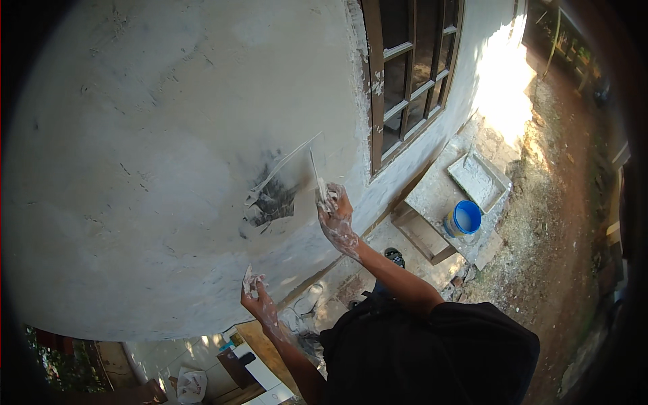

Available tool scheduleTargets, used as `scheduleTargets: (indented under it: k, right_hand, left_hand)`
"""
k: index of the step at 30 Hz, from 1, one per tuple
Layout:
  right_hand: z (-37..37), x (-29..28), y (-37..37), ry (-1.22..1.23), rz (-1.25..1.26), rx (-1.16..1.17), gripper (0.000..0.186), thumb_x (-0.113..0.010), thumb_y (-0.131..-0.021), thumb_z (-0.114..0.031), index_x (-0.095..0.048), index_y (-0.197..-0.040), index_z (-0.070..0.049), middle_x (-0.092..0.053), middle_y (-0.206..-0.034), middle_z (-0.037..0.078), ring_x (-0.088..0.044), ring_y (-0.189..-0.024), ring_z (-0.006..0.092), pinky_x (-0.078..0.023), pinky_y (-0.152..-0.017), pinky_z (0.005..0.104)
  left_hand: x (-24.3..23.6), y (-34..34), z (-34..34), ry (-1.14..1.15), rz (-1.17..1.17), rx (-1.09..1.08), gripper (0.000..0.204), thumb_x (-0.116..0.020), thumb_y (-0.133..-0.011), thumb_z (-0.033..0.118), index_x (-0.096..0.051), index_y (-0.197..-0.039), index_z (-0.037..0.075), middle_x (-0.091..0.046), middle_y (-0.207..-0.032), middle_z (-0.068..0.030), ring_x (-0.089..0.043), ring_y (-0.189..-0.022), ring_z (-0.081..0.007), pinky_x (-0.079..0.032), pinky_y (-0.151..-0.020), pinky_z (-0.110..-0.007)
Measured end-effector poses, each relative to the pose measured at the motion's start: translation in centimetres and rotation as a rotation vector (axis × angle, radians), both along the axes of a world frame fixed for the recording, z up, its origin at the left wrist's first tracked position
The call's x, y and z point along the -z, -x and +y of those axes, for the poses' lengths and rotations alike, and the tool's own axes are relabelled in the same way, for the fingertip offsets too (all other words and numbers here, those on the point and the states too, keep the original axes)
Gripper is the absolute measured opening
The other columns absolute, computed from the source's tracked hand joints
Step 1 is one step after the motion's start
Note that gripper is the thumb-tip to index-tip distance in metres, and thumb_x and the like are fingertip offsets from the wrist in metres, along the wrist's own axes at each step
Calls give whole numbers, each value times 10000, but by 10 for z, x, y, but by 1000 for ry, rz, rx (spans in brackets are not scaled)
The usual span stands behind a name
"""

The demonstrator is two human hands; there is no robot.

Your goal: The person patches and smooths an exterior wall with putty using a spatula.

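Observation:
My right hand [337, 221], smeared with white filler, is closed around a putty knife [317, 174]. The knife's thin blade edge is at the wall [182, 135]. Left of it on the wall is a dark grey patch [273, 199], with a ridge of wet filler along its upper and left sides. Lower down, close to the wall, my left hand [260, 302] is closed on a small flat piece coated in filler [248, 278]; its exact kind is hard to make out. Both hands and wrists carry white smears.
A barred window with a brown frame [375, 101] is set in the wall to the right. Below it, a wooden table [422, 202] holds a filler-coated tray [459, 174] and a blue bucket [467, 217]. Furniture and a white bag [192, 386] are at lower left.

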State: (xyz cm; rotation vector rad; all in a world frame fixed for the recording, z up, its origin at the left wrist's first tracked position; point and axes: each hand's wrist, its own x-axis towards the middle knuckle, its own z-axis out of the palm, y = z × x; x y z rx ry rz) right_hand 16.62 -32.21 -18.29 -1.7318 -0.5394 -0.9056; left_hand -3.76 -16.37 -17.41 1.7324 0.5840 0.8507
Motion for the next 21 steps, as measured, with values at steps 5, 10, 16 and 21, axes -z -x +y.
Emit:
scheduleTargets:
  k: [5, 10, 16, 21]
  right_hand:
    - [49, -28, -13, 12, 149, -2, 352, -630, -760, 5, -546, -1099, 52, -552, -1020, 209, -602, -856, 342, -512, -705, 384]
    - [113, 46, 52, 368, -15, -132, 366, -665, -727, -70, -562, -1049, 69, -521, -1042, 262, -601, -789, 359, -516, -567, 394]
    - [38, 4, 57, 35, 207, -404, 354, -641, -773, -57, -562, -1105, 37, -571, -1011, 163, -609, -890, 255, -505, -742, 329]
    - [26, -25, -10, -256, 617, -677, 269, -637, -820, -62, -626, -1068, 40, -660, -982, 99, -590, -851, 132, -469, -758, 255]
  left_hand:
    - [2, 5, 0, -15, -9, 11, 347, -485, -866, -2, -566, -1203, -16, -619, -855, -84, -576, -802, -153, -464, -695, -289]
    - [4, 5, 4, -20, 8, 0, 353, -477, -861, -11, -564, -1203, -19, -617, -864, -85, -578, -813, -160, -467, -709, -296]
    - [3, 12, 12, -9, 26, -41, 354, -476, -858, -11, -564, -1200, -27, -622, -870, -83, -574, -809, -154, -464, -727, -288]
    - [0, 9, 7, -20, 6, -11, 351, -486, -863, 1, -566, -1205, -17, -625, -858, -76, -556, -782, -138, -466, -706, -285]
